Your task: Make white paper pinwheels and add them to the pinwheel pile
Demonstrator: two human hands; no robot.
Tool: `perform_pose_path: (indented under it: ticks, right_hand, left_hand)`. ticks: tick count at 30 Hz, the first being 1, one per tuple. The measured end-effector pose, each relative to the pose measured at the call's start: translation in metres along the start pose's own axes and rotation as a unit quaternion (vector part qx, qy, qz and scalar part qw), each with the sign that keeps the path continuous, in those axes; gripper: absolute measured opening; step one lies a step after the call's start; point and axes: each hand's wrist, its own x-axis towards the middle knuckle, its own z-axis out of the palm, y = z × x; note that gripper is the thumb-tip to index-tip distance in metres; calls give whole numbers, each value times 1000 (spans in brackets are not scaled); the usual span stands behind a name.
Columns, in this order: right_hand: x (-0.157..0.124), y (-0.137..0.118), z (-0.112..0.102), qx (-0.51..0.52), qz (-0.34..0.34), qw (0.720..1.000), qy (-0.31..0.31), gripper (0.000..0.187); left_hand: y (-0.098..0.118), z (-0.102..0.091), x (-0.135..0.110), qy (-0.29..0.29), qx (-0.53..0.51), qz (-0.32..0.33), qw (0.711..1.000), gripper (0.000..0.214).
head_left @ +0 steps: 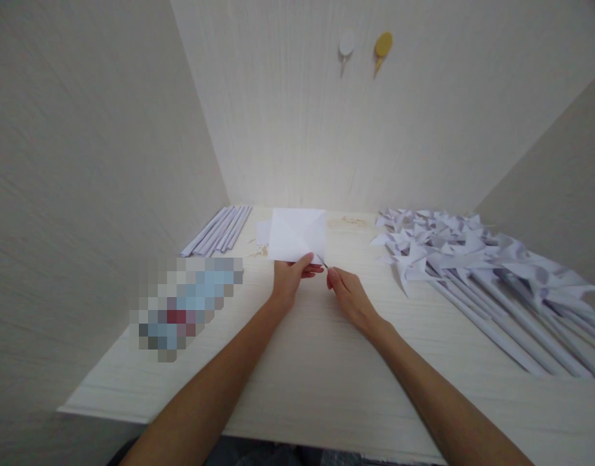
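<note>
My left hand (pixel 290 279) pinches the near edge of a white square sheet of paper (pixel 297 234) that shows diagonal fold creases, holding it up above the pale wooden table (pixel 297 362). My right hand (pixel 350 294) is closed around a thin dark tool (pixel 323 261), likely small scissors, whose tip meets the paper's lower right corner. Both hands sit close together near the table's middle.
Several rolled white paper sticks (pixel 220 230) lie at the back left. A pile of finished white paper pinwheels on sticks (pixel 476 265) covers the right side. A blurred-out object (pixel 185 304) rests at the left. Two hooks, white (pixel 346 45) and yellow (pixel 383 45), hang on the back wall.
</note>
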Motion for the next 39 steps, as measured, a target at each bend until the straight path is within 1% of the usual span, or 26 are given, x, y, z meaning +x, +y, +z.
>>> perform_pose_path:
  ticks: [23, 39]
  right_hand:
    - [0, 0, 2, -19, 2, 1000, -1, 39]
    - [-1, -3, -1, -18, 4, 1000, -5, 37]
  left_hand:
    - [-2, -1, 1, -4, 6, 6, 1000, 12]
    - [-1, -1, -1, 2, 14, 7, 1000, 12]
